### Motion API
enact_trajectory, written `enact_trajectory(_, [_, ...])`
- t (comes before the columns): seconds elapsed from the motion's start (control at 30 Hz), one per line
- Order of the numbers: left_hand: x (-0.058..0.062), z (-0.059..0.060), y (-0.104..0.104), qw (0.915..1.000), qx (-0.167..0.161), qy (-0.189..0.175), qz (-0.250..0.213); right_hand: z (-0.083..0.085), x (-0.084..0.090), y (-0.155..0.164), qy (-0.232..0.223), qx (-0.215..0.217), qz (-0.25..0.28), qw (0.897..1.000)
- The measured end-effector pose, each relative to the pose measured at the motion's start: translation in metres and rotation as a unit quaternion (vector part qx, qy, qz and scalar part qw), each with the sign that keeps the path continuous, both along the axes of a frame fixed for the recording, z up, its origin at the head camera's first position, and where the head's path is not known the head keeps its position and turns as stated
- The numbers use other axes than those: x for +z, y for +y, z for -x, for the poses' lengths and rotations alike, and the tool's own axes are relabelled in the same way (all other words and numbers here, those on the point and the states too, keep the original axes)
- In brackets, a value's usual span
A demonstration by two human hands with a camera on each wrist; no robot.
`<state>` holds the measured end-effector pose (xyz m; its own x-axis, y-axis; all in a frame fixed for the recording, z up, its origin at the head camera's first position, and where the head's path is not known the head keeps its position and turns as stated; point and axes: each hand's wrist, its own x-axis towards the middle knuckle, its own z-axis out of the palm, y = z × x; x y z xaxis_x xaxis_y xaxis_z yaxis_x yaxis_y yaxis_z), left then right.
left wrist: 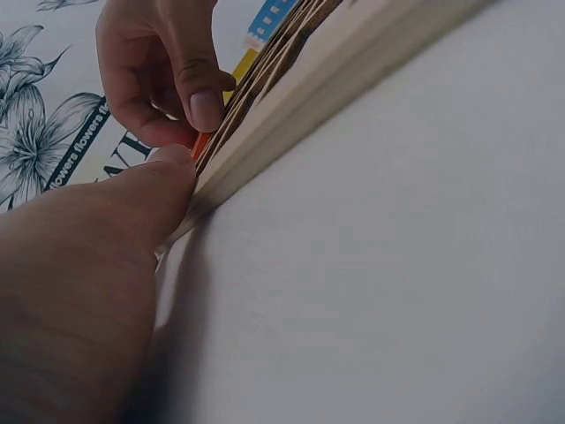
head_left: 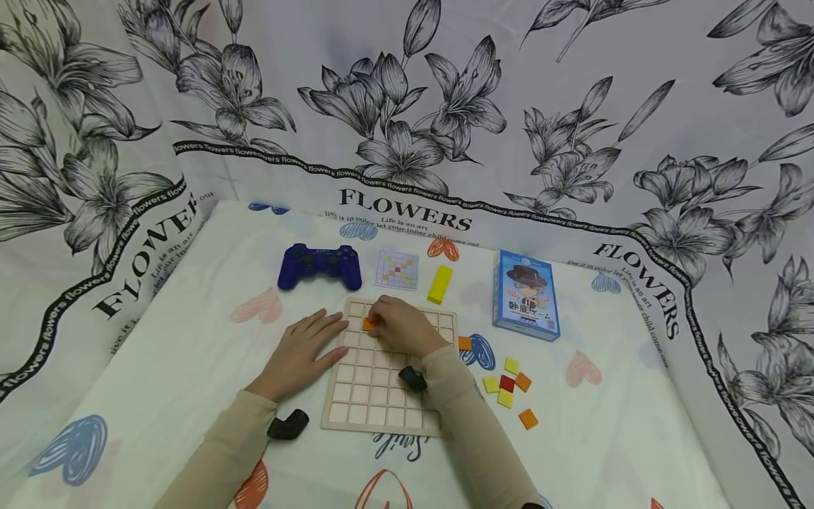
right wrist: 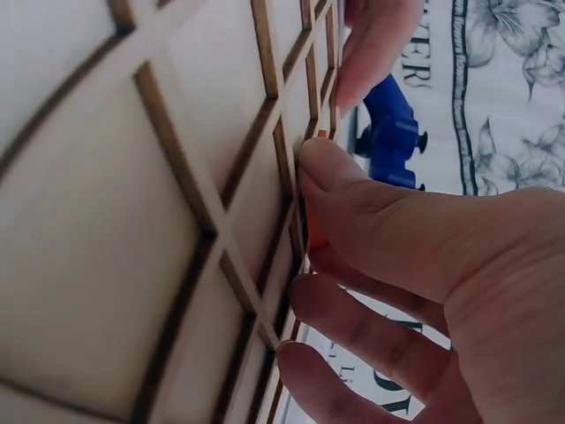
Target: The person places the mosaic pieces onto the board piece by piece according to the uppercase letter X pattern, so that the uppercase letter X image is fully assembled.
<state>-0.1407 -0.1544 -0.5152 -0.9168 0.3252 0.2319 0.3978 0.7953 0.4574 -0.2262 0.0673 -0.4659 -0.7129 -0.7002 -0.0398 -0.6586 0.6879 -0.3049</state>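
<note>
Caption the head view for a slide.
Right hand sets an orange tile into a wooden grid board; left hand steadies its edge.

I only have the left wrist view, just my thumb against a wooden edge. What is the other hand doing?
Observer: The right hand pinches an orange tile over the wooden grid board, near its far left corner.
Operator: Where is my left hand on the board?
Observer: The left hand lies flat against the board's left edge.
Operator: Any spare tiles?
Observer: Yes, loose tiles in yellow, red and orange lie on the cloth right of the board.
</note>
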Motion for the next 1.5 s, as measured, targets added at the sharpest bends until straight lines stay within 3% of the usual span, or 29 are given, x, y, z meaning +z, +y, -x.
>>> enact_trajectory(0.67, [-0.003, 0.001, 0.008, 1.0000, -0.002, -0.006, 0.001, -0.006, 0.008, 0.011, -0.007, -0.013, -0.028, 0.999])
enact_trajectory(0.93, [-0.005, -0.002, 0.005, 0.9999, 0.006, -0.011, -0.001, -0.028, 0.037, 0.079, -0.016, -0.080, -0.023, 0.996])
enact_trajectory(1.07, [-0.005, -0.004, 0.005, 0.9999, 0.009, -0.014, -0.002, -0.043, 0.044, 0.127, -0.031, -0.147, -0.048, 0.987])
enact_trajectory(1.27, [-0.002, -0.003, 0.004, 0.9999, 0.005, -0.012, 0.000, -0.064, 0.038, 0.189, -0.099, -0.253, -0.061, 0.960])
enact_trajectory(1.5, [0.002, 0.001, 0.003, 0.9999, 0.004, -0.010, 0.002, -0.067, 0.021, 0.223, -0.140, -0.286, -0.048, 0.947])
